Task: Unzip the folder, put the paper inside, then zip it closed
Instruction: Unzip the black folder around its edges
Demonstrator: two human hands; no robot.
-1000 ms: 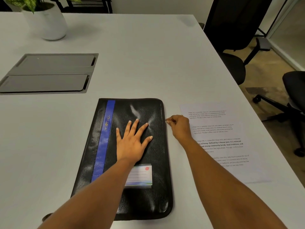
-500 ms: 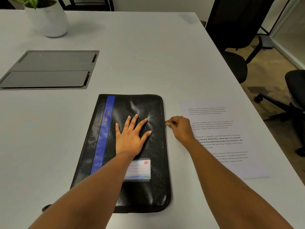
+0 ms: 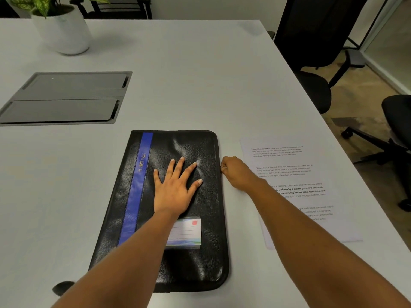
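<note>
Even, soft indoor light from overhead; the pale grey tabletop (image 3: pixel 200 74) is bright, glare streaks the glossy black leather folder (image 3: pixel 195 147), edges bow from wide-angle distortion.

L hand (image 3: pixel 175 192) flat, fingers (image 3: pixel 178 167) spread; R hand (image 3: pixel 236 173) in pinch on zip pull (image 3: pixel 223 166)

The folder (image 3: pixel 195 152) is glossy, grained black leatherette; the paper (image 3: pixel 289 165) and table (image 3: pixel 200 74) look matt.

White table (image 3: pixel 200 63) w/ potted plant (image 3: pixel 60 25); black office chairs (image 3: pixel 315 30) on brown floor (image 3: pixel 367 96).
</note>
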